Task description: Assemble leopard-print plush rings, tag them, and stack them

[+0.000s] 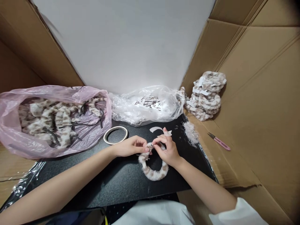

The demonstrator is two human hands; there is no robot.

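Near six o'clock of my remote view, a fluffy ring [154,175] rests on the black tabletop [98,182], its top raised between both hands. I see the left hand [130,146] pinching its upper left side and the right hand [170,153] pinching its top edge, fingertips partly hidden. A pale strip [168,133] clings to a right finger.

Taking that ring as my clock's centre, the stack of rings [207,104] at one o'clock, several with white tags [204,92], looks finished. I judge the held one midway. Fluffy pieces [42,120] in the pink bag [9,123] at ten o'clock seem left to do; the clear bag [127,111] at twelve holds more slips [152,102].
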